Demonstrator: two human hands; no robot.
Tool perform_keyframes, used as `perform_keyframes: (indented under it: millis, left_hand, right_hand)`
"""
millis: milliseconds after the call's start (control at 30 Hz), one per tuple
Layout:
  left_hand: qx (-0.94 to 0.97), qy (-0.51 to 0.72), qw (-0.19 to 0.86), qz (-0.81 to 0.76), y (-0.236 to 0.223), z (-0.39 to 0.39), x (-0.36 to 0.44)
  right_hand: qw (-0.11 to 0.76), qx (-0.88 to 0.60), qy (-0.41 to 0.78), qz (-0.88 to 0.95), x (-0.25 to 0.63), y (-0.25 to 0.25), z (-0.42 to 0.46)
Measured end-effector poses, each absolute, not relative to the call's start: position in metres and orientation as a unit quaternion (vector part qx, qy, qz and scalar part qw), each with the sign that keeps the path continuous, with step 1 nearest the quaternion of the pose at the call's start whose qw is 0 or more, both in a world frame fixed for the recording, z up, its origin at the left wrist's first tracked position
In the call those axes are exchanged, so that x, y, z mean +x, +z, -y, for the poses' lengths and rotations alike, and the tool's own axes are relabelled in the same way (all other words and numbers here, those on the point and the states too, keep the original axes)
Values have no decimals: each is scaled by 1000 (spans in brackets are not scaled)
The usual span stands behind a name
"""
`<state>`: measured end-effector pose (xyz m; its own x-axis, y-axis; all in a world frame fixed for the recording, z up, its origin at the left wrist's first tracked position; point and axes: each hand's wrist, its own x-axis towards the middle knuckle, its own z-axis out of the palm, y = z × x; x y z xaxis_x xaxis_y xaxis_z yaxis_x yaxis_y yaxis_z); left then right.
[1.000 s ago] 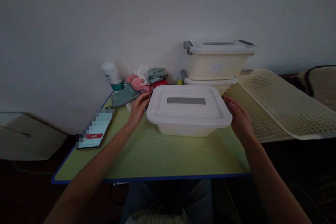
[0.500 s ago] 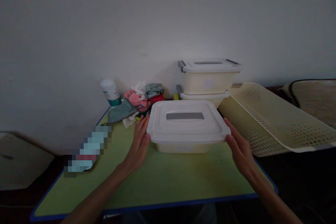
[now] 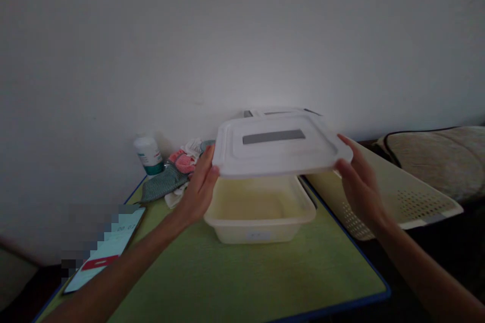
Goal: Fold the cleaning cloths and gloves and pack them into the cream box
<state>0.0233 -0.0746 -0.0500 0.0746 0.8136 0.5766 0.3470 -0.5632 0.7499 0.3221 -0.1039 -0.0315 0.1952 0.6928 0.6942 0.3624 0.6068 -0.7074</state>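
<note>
Between my two hands a white lid (image 3: 280,156) with a grey handle strip hangs in the air, its right side a little higher. My left hand (image 3: 199,184) grips its left edge, thumb at the near corner. On the right edge my right hand (image 3: 359,179) is closed in the same way. Below the lid stands an open cream storage box (image 3: 261,229) with a small label on its front. The visible part of its inside shows nothing in it; the lid hides the far part.
Crumpled cloths (image 3: 164,184) and a white-and-green bottle (image 3: 148,155) lie at the back left of the green table (image 3: 242,282). A phone (image 3: 109,250) is at the left. Behind the lid, another lidded box (image 3: 257,112) shows. A large perforated basket (image 3: 413,199) stands at the right, near a cushion (image 3: 435,159).
Both hands have raised the lid up off the box, and the inside of the box now shows. The camera view has shifted somewhat.
</note>
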Motion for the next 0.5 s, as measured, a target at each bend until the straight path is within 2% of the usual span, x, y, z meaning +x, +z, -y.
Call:
perform_keyframes:
  millis: [133,233,500]
  left_hand:
    - [714,519,209,-421,4,31,60]
    - [712,504,217,-438,31,-1,87]
    - [704,480,240,-464,38,-55,121]
  right_hand:
    - [700,-451,168,527,340,26,50]
    - [705,-498,196,466,358,50,8]
    - [702,-521,148,463,391,45,-64]
